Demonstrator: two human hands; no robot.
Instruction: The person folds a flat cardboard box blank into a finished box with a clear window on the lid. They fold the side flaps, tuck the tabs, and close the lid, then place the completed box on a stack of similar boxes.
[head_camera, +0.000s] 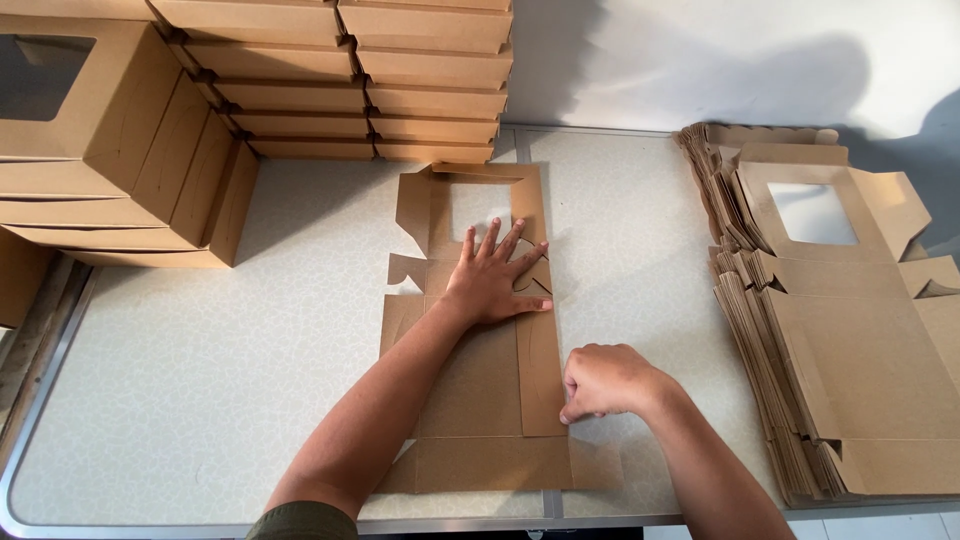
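Here, flat brown cardboard box blank with a window cutout (480, 350) lies mid-counter (200, 380), long axis running away from the person. Left hand (495, 275) presses it, fingers spread flat, gripping nothing. Right hand (603, 382), nearer the blank's right side flap, pinches that edge with curled fingers.

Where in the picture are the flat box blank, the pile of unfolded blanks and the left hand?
flat box blank (470, 390): head view, on its bare middle panel.
pile of unfolded blanks (860, 370): head view, on the top sheet.
left hand (492, 280): head view, on its back.
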